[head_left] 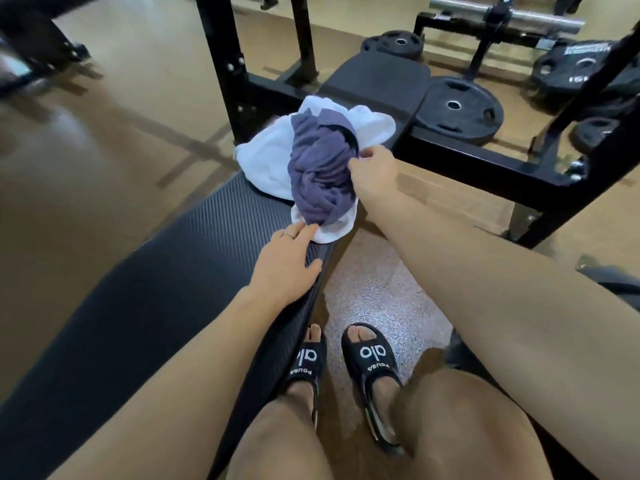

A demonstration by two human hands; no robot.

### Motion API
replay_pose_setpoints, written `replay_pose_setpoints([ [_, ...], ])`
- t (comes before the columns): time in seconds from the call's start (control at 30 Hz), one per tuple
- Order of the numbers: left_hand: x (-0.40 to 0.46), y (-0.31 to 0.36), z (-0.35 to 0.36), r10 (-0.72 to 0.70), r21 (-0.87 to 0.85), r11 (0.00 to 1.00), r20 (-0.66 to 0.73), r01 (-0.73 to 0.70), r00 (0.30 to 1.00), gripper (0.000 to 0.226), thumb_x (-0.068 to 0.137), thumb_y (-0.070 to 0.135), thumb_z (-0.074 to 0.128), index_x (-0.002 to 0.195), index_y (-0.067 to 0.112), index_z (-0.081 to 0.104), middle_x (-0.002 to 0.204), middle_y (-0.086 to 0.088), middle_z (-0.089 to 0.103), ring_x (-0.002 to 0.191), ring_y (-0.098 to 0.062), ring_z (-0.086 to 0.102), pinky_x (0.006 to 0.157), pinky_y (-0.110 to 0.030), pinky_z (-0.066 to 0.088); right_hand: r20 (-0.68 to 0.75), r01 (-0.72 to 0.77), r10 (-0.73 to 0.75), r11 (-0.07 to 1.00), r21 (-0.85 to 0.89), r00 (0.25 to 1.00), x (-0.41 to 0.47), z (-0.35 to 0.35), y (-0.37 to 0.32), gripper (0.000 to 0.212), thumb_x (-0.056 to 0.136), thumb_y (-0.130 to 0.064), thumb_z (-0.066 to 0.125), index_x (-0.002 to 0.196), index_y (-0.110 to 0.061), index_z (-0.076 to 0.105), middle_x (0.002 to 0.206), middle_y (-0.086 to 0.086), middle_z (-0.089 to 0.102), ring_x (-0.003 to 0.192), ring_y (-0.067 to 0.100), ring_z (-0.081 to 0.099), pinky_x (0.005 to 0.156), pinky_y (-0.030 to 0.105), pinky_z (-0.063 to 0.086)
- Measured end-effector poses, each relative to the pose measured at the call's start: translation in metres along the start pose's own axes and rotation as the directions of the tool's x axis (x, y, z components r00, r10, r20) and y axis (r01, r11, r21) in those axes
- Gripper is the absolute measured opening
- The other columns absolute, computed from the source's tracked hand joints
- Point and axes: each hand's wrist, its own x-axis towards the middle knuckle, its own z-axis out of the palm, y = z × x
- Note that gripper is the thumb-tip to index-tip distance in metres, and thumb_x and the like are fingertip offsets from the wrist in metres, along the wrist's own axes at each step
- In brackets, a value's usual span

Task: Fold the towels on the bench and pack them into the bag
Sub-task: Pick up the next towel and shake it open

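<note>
Reaching with both hands for the crumpled towels at the far end of the bench.

My right hand (375, 174) pinches the right side of the purple towel (318, 171) between thumb and curled fingers, I think to lift it off the white towel (266, 161) under it, so I can fold each one alone. My left hand (287, 261) lies flat on the bench (173, 271) near its right edge, fingers straight and a little spread, the tips touching the near corner of the white towel, probably to keep it from sliding. Both towels are not yet folded. I cannot see any bag. Behind the towels stands a black rack frame (221, 64), and weight plates (457, 109) lie on the floor at right, so there is little room there.
</note>
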Motion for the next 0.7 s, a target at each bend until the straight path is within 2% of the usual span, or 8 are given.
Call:
replay_pose_setpoints([
  [0.07,0.0,-0.003,-0.003,-0.008,-0.077,0.997,-0.026,0.006,1.0,0.064,0.096,0.03,0.063,0.154,0.017,0.038,0.154,-0.007,0.043,0.135,-0.032,0.043,0.109,-0.045,0.04,-0.025,-0.013,0.014,1.0,0.022,1.0,0.001,0.005,-0.007,0.015,0.093,-0.015,0.055,0.106,-0.012,0.064,0.108,0.006,0.067,0.098,0.025,0.061,0.076,0.027,0.04],
  [0.13,-0.001,-0.003,-0.013,-0.026,-0.169,0.985,-0.083,0.012,0.996,0.065,0.095,0.029,0.064,0.154,0.018,0.038,0.152,-0.007,0.045,0.135,-0.028,0.045,0.11,-0.044,0.04,-0.067,0.054,-0.051,0.998,0.042,0.996,-0.013,0.005,-0.022,0.009,0.093,-0.013,0.052,0.096,-0.017,0.06,0.097,0.003,0.065,0.092,0.024,0.059,0.075,0.026,0.038],
  [0.23,-0.006,0.008,-0.041,-0.077,-0.317,0.948,-0.218,0.003,0.973,0.066,0.094,0.029,0.066,0.153,0.021,0.036,0.145,0.004,0.046,0.126,-0.013,0.046,0.104,-0.034,0.042,-0.103,0.306,-0.301,0.951,0.036,0.948,-0.047,-0.002,-0.05,0.006,0.09,-0.013,0.052,0.085,-0.014,0.056,0.082,0.002,0.058,0.078,0.02,0.052,0.07,0.028,0.037],
  [0.3,-0.011,0.022,-0.066,-0.151,-0.412,0.911,-0.296,0.017,0.943,0.075,0.093,0.03,0.069,0.155,0.021,0.028,0.149,0.003,0.041,0.127,-0.012,0.046,0.1,-0.029,0.039,-0.089,0.467,-0.461,0.882,0.068,0.883,-0.077,-0.011,-0.07,0.008,0.089,-0.01,0.051,0.081,-0.011,0.053,0.081,0.002,0.05,0.074,0.017,0.047,0.066,0.024,0.036],
  [0.4,-0.027,0.037,-0.102,-0.18,-0.497,0.865,-0.435,-0.069,0.882,0.092,0.085,0.036,0.076,0.157,0.026,0.019,0.152,-0.007,0.041,0.131,-0.022,0.051,0.105,-0.041,0.049,-0.04,0.586,-0.588,0.794,0.163,0.808,-0.128,-0.03,-0.093,0.009,0.092,-0.008,0.047,0.087,-0.012,0.053,0.081,0.001,0.054,0.075,0.015,0.051,0.067,0.025,0.041],
  [0.53,-0.071,0.064,-0.138,-0.109,-0.387,0.911,-0.557,-0.141,0.823,0.086,0.085,0.033,0.07,0.155,0.032,0.02,0.149,-0.008,0.039,0.122,-0.026,0.055,0.096,-0.042,0.052,-0.019,0.74,-0.745,0.66,0.132,0.667,-0.184,-0.068,-0.103,0.012,0.09,-0.006,0.044,0.093,-0.012,0.054,0.075,-0.003,0.057,0.072,0.011,0.055,0.069,0.032,0.047],
  [0.63,-0.11,0.084,-0.151,-0.059,-0.272,0.954,-0.577,-0.124,0.815,0.062,0.087,0.029,0.069,0.141,0.028,0.038,0.139,-0.006,0.039,0.108,-0.016,0.051,0.083,-0.029,0.042,-0.044,0.824,-0.828,0.55,0.139,0.56,-0.212,-0.096,-0.102,0.018,0.088,0.004,0.046,0.093,-0.007,0.058,0.074,-0.018,0.051,0.073,-0.003,0.052,0.071,0.015,0.04],
  [0.7,-0.13,0.095,-0.155,-0.03,-0.199,0.974,-0.589,-0.11,0.808,0.037,0.09,0.026,0.066,0.123,0.017,0.052,0.124,-0.003,0.046,0.095,-0.008,0.043,0.077,-0.019,0.033,-0.032,0.841,-0.846,0.524,0.135,0.532,-0.229,-0.112,-0.097,0.015,0.087,0.006,0.048,0.094,-0.001,0.06,0.076,-0.011,0.054,0.074,0.002,0.049,0.07,0.014,0.037],
])
